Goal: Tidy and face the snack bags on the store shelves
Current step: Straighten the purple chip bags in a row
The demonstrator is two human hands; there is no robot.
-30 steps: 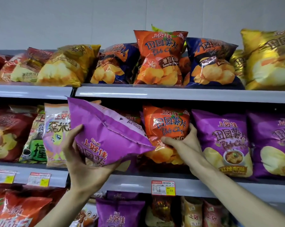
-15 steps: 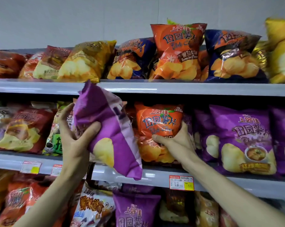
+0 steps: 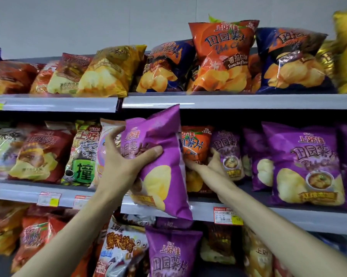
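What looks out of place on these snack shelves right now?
The orange bag on the middle shelf stands beside a row of purple bags; it looks misplaced. The purple bag in the left hand hangs tilted over the shelf edge, not yet shelved.

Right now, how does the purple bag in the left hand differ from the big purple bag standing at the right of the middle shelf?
The held bag is tilted; the shelf bag stands upright, facing front. The left hand grips the held bag in front of the middle shelf, its bottom hanging below the edge; the shelf bag sits on that shelf, untouched. Both are purple with a chip picture.
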